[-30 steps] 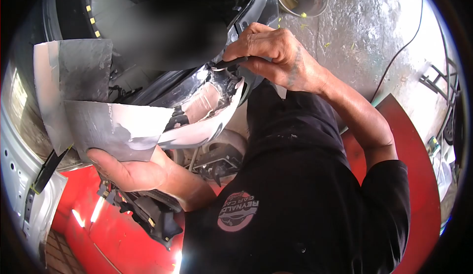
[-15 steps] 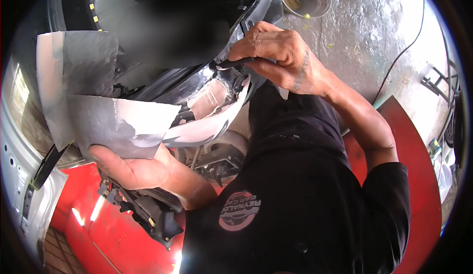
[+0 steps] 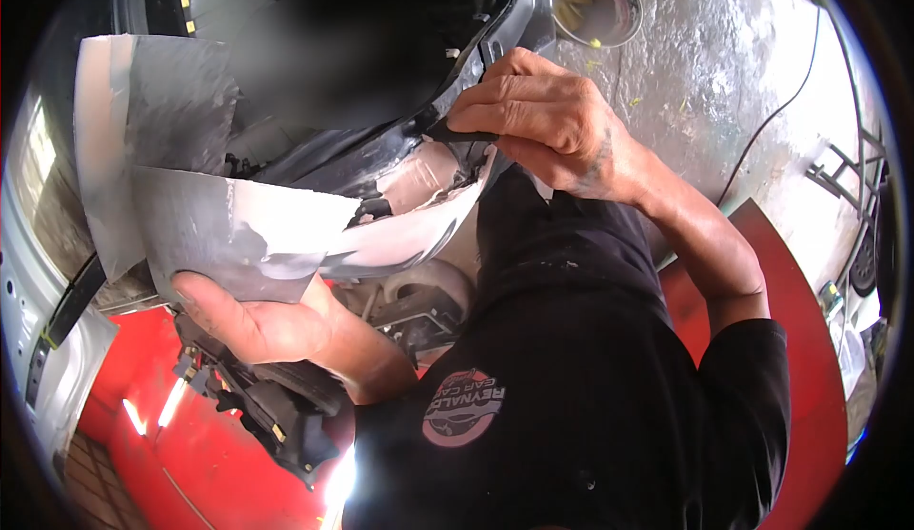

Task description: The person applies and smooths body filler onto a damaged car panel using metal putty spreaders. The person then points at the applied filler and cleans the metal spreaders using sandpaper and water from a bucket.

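Observation:
My left hand point(image 3: 262, 325) grips a grey metal sheet point(image 3: 186, 220) from below, thumb on its face and the other fingers hidden behind it. Pale pinkish filler point(image 3: 300, 220) is smeared over its right part. Another grey sheet point(image 3: 181, 101) with a pale left edge stands behind; whether the two are joined, I cannot tell. In my right hand point(image 3: 562, 125) a thin dark spreader point(image 3: 462, 134) is pinched, its edge at the upper end of the car panel point(image 3: 400, 244). A pinkish filler patch point(image 3: 419, 170) covers part of that panel, below the spreader.
A round bowl point(image 3: 624, 6) with yellowish pieces in liquid stands on the wet-looking floor point(image 3: 709, 63). Red panels point(image 3: 800, 311) lie at right and lower left. Dark car parts point(image 3: 262, 416) sit below my left arm. A black cable point(image 3: 785, 92) crosses the floor.
My right hand has shifted slightly right and down with the spreader, and its fingers have turned a little. My left hand still holds the sheet. The whole view has shifted slightly.

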{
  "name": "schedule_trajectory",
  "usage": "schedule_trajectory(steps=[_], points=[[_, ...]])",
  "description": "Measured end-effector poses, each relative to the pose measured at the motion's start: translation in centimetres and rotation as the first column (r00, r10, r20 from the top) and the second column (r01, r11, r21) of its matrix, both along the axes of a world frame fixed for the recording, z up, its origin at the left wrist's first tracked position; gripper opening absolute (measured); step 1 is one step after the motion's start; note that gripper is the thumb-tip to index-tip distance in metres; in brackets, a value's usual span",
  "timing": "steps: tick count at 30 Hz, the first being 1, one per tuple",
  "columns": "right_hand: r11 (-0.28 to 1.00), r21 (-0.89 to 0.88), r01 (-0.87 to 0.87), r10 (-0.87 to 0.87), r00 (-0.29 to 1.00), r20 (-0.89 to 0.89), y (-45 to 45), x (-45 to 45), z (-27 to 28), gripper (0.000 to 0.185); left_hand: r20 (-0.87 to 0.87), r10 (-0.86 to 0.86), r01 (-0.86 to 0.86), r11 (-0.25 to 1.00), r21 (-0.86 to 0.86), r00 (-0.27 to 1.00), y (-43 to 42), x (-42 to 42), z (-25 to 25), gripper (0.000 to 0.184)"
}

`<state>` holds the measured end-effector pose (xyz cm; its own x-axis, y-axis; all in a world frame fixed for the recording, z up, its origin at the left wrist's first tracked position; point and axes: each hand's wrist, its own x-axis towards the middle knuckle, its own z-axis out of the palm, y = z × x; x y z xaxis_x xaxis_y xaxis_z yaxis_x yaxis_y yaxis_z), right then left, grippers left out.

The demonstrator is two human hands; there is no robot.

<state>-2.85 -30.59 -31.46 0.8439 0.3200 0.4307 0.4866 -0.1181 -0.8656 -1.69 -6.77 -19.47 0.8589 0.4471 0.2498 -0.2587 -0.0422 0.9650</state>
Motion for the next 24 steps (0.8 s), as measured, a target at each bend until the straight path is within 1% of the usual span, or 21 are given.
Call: schedule_trajectory(steps=[3,5,8,14,17,20,24], points=[[1.000,-0.006,0.001,-0.001,0.999,-0.040,-0.1,-0.1,0.1,0.039,-0.056,-0.002,0.002,1.000,0.000,0.998,0.2,-0.6,0.4,0.063],[1.000,0.004,0.008,-0.008,0.998,-0.067,0.1,0.0,0.2,0.037,-0.036,-0.007,0.008,1.000,0.022,0.999,0.4,-0.6,0.4,0.063],[0.999,0.010,0.048,-0.047,0.992,-0.116,-0.1,0.4,0.8,0.026,-0.027,-0.007,0.008,1.000,0.025,1.000,0.7,-0.7,0.4,0.063],[0.999,0.003,0.049,-0.048,0.981,-0.187,-0.2,0.4,0.5,0.026,-0.025,0.003,-0.003,1.000,0.015,1.000,1.0,-0.8,0.3,0.064],[0.999,0.024,0.034,-0.029,0.986,-0.162,-0.2,0.1,0.1,0.032,-0.031,0.019,-0.019,1.000,0.006,0.999,0.7,-0.9,0.4,0.064],[0.998,-0.044,-0.046,0.047,0.999,0.021,-0.3,0.6,0.1,0.038,-0.016,0.023,-0.023,1.000,-0.002,1.000,0.5,-0.8,0.4,0.063],[0.995,-0.079,-0.057,0.063,0.995,0.083,0.5,0.6,0.8,0.042,0.014,0.000,0.001,1.000,-0.011,1.000,1.0,-0.9,0.3,0.060]])
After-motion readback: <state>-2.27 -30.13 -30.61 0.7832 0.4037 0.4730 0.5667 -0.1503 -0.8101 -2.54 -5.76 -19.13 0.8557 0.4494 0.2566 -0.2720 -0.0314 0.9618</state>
